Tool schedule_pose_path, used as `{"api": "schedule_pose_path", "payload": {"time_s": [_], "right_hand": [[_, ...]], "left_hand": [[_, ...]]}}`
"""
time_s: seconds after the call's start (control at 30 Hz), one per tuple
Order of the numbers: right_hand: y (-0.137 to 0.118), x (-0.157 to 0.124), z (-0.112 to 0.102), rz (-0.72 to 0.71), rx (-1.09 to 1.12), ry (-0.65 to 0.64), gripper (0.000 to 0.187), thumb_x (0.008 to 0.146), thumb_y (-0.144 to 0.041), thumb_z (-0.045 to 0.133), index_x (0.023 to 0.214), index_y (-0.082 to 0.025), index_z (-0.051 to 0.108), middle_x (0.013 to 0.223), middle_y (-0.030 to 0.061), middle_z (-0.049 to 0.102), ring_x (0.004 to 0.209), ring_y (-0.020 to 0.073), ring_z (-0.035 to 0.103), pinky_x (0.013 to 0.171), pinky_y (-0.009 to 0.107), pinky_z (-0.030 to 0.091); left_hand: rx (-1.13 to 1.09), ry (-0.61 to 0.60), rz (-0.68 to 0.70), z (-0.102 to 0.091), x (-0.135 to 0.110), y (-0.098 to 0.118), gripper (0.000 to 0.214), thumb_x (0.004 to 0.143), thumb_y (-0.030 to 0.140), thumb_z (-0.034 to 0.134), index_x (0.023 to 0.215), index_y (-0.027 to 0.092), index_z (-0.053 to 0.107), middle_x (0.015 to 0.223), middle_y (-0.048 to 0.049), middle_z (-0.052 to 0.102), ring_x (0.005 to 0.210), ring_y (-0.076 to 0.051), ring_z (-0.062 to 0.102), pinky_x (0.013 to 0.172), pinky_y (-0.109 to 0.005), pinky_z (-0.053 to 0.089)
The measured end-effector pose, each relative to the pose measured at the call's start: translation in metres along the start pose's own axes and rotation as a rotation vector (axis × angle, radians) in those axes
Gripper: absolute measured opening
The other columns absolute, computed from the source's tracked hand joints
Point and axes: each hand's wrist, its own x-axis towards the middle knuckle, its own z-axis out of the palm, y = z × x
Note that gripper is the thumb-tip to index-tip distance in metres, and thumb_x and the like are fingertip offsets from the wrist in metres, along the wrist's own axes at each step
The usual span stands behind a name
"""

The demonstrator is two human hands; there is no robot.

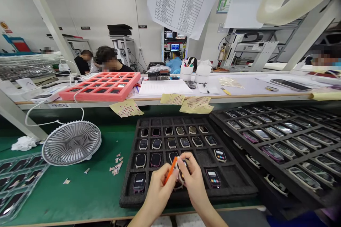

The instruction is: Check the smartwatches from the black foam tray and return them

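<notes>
My left hand (159,180) pinches a thin orange stick tool (170,170) and points its tip at a small smartwatch body (183,172). My right hand (192,176) is closed around that watch body, holding it just above the black foam tray (234,181). The tray's pockets hold several watch bodies; one with a lit screen (213,177) lies just right of my right hand, and another (139,182) lies to the left of my left hand.
A stack of black trays with watch bodies (282,138) stands at the right. A small white fan (71,142) and paper scraps (116,165) lie on the green mat at left. A pink tray (102,86) sits on the raised shelf. People work beyond the shelf.
</notes>
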Motion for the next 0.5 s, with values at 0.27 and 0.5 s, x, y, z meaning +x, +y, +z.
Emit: {"api": "schedule_pose_path", "payload": {"time_s": [0.27,0.5], "right_hand": [[-0.007,0.07,-0.101,-0.175,-0.998,0.249,0.018,0.086,-0.039,0.048,0.081,-0.023,0.053,0.064,0.0004,0.057,0.053,0.0183,0.052,0.056,0.029,0.035],[0.009,0.074,-0.13,-0.382,-1.433,0.085,0.018,0.088,-0.027,0.044,0.08,-0.019,0.057,0.082,0.0106,0.062,0.081,0.0273,0.056,0.072,0.036,0.042]], "left_hand": [[0.576,0.474,-0.143,-0.137,-0.009,-0.019,0.04,0.079,0.054,0.049,0.059,0.02,0.04,0.049,0.0067,0.034,0.045,-0.01,0.036,0.044,-0.018,0.028],[0.928,0.377,-0.393,-0.167,-0.005,-0.068,0.031,0.082,0.044,0.042,0.059,0.023,0.042,0.05,0.0,0.052,0.054,-0.021,0.058,0.051,-0.021,0.037]]}}
